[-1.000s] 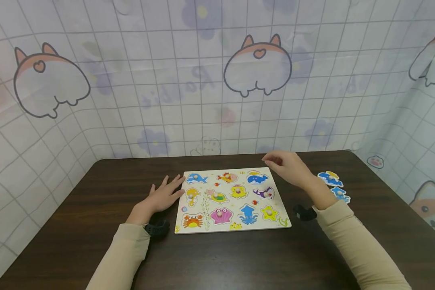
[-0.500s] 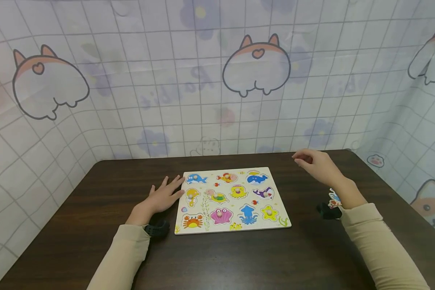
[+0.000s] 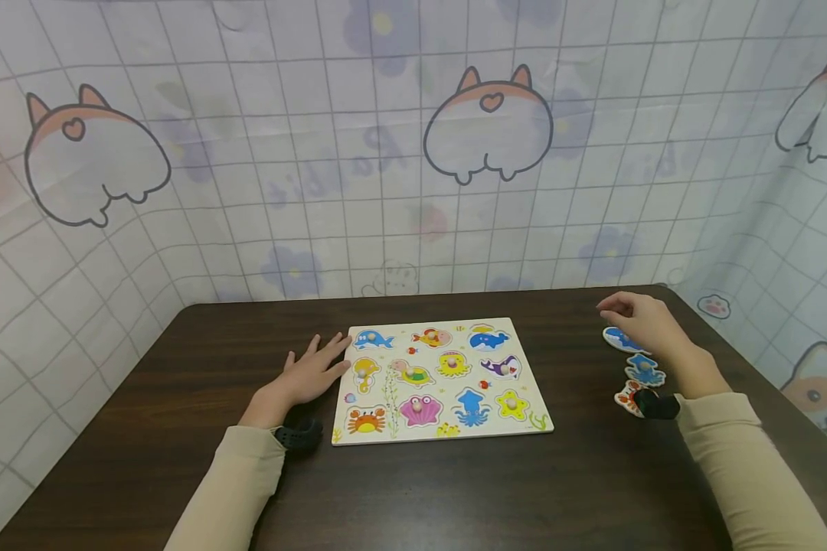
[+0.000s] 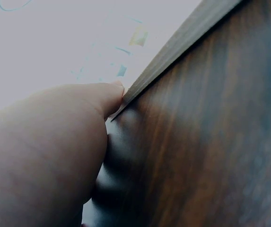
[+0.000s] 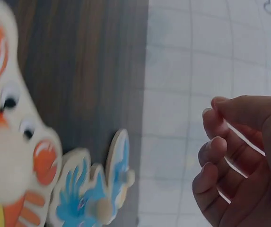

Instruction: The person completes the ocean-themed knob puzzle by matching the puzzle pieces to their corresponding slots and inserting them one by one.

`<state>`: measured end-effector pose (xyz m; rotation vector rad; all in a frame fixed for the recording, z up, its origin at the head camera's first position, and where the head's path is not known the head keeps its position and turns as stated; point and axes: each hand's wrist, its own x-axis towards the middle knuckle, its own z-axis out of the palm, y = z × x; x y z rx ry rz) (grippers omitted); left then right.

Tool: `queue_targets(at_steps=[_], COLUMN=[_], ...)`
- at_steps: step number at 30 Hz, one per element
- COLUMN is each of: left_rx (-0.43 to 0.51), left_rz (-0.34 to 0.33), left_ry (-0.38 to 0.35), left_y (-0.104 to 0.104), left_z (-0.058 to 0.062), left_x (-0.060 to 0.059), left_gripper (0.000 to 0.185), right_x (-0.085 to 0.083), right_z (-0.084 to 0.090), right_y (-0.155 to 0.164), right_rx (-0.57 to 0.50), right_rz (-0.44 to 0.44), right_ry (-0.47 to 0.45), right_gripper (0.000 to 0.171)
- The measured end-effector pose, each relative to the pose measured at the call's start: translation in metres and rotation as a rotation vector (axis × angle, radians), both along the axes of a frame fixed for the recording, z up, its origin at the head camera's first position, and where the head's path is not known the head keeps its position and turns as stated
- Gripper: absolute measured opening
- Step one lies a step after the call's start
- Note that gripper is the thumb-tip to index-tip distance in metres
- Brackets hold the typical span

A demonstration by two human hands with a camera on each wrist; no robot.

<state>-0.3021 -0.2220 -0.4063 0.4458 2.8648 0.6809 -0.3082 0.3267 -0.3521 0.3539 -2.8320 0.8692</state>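
Two hands are seen at a dark brown bench, on which a cream puzzle board with printed sea animals is laid flat. At the board's left edge, the left hand is rested with its fingers spread, and the edge is touched by the thumb, as is shown by the left wrist view. Well to the right of the board, the right hand is poised with its fingers loosely bent and the thumb tip brought close to the index finger. Three loose pieces are lined up on that same side of the board: a blue whale piece, farthest back and partly hidden by the right hand, a blue squid piece just beside it, and a red crab piece nearest the person, partly covered by a black wrist device. Within the board, a pink shell and a yellow star are seated. Behind the board, a grid-patterned cloth is hung
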Motion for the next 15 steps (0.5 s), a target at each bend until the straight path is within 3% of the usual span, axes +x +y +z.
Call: queue_targets(at_steps=[7, 15], left_rx=[0.001, -0.005], left_rz=[0.002, 0.000], left_ry=[0.003, 0.002], left_y=[0.000, 0.000], left_z=[0.000, -0.001], left_x=[0.000, -0.001], left_gripper=[0.062, 0.062], right_x=[-0.006, -0.008], right_z=[-0.010, -0.018], right_y=[0.024, 0.041], right_rx=[0.007, 0.033], right_rz=[-0.030, -0.089], right_ry=[-0.086, -0.150], right_gripper=[0.037, 0.031])
